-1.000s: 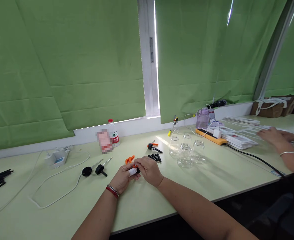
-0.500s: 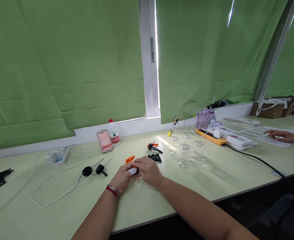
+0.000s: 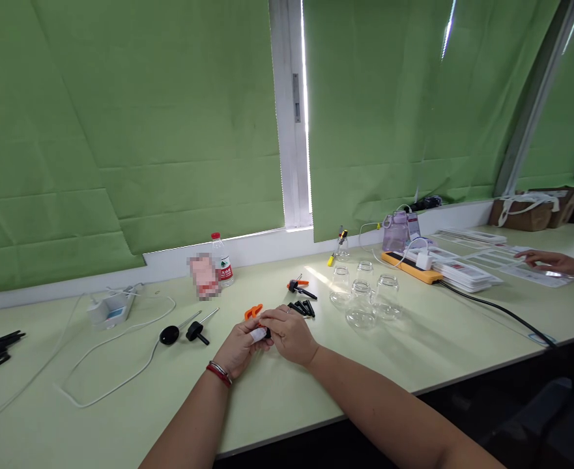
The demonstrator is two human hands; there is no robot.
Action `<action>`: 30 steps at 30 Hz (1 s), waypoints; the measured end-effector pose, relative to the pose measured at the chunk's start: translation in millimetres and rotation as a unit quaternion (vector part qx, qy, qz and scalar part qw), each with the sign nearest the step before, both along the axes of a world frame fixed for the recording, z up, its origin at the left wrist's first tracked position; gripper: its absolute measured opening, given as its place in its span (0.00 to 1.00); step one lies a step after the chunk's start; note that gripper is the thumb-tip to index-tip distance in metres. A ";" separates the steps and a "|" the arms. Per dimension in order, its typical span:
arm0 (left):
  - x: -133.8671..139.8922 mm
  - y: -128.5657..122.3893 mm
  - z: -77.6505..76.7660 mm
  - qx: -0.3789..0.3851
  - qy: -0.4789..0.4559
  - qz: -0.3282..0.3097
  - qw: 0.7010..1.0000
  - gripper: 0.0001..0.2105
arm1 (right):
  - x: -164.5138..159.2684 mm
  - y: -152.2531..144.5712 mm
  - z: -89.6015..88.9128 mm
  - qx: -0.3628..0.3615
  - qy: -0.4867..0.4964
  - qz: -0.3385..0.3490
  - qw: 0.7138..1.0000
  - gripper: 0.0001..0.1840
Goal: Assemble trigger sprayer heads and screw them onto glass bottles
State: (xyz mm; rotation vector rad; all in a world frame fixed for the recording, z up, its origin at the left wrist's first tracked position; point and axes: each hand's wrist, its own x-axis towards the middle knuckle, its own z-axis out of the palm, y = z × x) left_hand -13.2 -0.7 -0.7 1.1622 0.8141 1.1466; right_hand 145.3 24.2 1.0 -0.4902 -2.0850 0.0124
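Note:
Both hands meet at the front middle of the table. My left hand (image 3: 240,346), with white tape round its thumb, is closed on a small black part (image 3: 268,333). My right hand (image 3: 290,335) closes over the same part from the right, and its fingers hide most of it. A bit of orange shows between the fingers. Just beyond the fingertips is an orange plastic piece (image 3: 253,311). Several short black tubes (image 3: 306,307) lie past my right hand. Farther back sits a black cap with a metal rod and an orange piece (image 3: 296,285).
Left of my hands lie a black cap with a rod (image 3: 196,331) and a round black piece (image 3: 169,335). Several glass jars (image 3: 361,309) stand to the right, near an orange power strip (image 3: 411,268). A water bottle (image 3: 225,264) stands behind. Another person's hand (image 3: 553,262) is far right.
My hands stay in almost the same place, still closed together on the black part. At the far right, the other person's hand shifts slightly over the papers.

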 end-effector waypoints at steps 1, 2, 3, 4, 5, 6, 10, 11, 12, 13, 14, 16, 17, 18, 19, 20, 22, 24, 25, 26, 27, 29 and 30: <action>-0.6 0.3 -0.1 -0.005 -0.007 0.001 1.000 0.16 | 0.3 -0.1 -0.1 0.001 0.000 -0.001 1.000 0.19; -1.6 0.8 0.0 -0.011 -0.015 0.005 1.000 0.17 | 0.7 -0.3 -0.3 0.001 0.000 -0.004 1.000 0.18; -2.9 1.5 0.3 -0.017 -0.025 0.014 0.999 0.18 | 1.3 -0.5 -0.6 0.001 0.001 -0.007 1.000 0.18; -4.5 2.2 0.8 -0.023 -0.039 0.027 0.999 0.18 | 1.9 -0.8 -0.9 0.000 0.004 -0.011 1.000 0.17; -6.3 3.0 1.6 -0.026 -0.055 0.045 0.997 0.19 | 2.6 -1.2 -1.5 -0.004 0.007 -0.016 1.000 0.16; -8.3 3.8 2.5 -0.026 -0.075 0.065 0.995 0.18 | 3.2 -1.5 -2.1 -0.011 0.009 -0.020 1.000 0.15; -14.6 6.1 6.0 -0.018 -0.141 0.129 0.981 0.17 | 3.8 -2.0 -5.8 -0.071 0.007 -0.063 0.995 0.09; -15.5 6.2 6.5 -0.016 -0.152 0.133 0.979 0.17 | 3.5 -1.6 -7.0 -0.092 0.008 -0.078 0.993 0.08; -16.0 6.0 6.9 -0.015 -0.160 0.132 0.978 0.17 | 3.1 -1.1 -8.2 -0.116 0.009 -0.092 0.989 0.07; -16.1 5.7 7.1 -0.012 -0.165 0.128 0.978 0.17 | 2.6 -0.3 -9.5 -0.141 0.007 -0.100 0.985 0.08; -15.8 5.2 7.3 -0.009 -0.168 0.122 0.978 0.17 | 2.2 0.6 -10.9 -0.167 0.003 -0.104 0.980 0.10; -14.1 3.8 7.4 -0.005 -0.167 0.108 0.980 0.17 | 1.5 2.4 -13.7 -0.217 -0.012 -0.091 0.972 0.13; -12.8 3.0 7.6 -0.002 -0.165 0.101 0.981 0.17 | 1.1 3.2 -15.3 -0.238 -0.017 -0.071 0.968 0.14; -11.2 2.1 7.7 0.000 -0.162 0.093 0.982 0.16 | 0.5 3.9 -16.9 -0.258 -0.019 -0.044 0.965 0.13; -9.6 1.4 7.9 0.000 -0.160 0.083 0.984 0.16 | -0.1 4.5 -18.6 -0.277 -0.017 -0.014 0.961 0.12; -8.0 0.7 8.0 0.000 -0.158 0.074 0.985 0.16 | -0.9 4.9 -20.4 -0.296 -0.013 0.016 0.955 0.11; -5.4 0.0 7.9 -0.006 -0.156 0.059 0.986 0.16 | -2.8 5.7 -23.9 -0.328 -0.006 0.061 0.943 0.07; -4.4 -0.1 7.2 -0.013 -0.153 0.052 0.987 0.16 | -4.3 6.3 -26.4 -0.346 -0.005 0.078 0.935 0.06; -4.4 0.0 6.7 -0.016 -0.151 0.052 0.987 0.16 | -4.8 6.4 -26.9 -0.349 -0.007 0.080 0.934 0.06; -4.6 0.1 6.1 -0.018 -0.147 0.053 0.988 0.16 | -5.0 6.4 -26.8 -0.348 -0.010 0.079 0.934 0.06; -5.0 0.2 5.5 -0.018 -0.141 0.053 0.988 0.16 | -5.0 6.2 -26.1 -0.346 -0.012 0.075 0.935 0.07; -5.5 0.1 4.7 -0.016 -0.129 0.051 0.990 0.17 | -4.4 5.2 -23.3 -0.338 -0.019 0.067 0.939 0.07; -5.7 -0.1 4.4 -0.014 -0.125 0.046 0.991 0.17 | -3.8 4.5 -21.5 -0.333 -0.022 0.065 0.940 0.07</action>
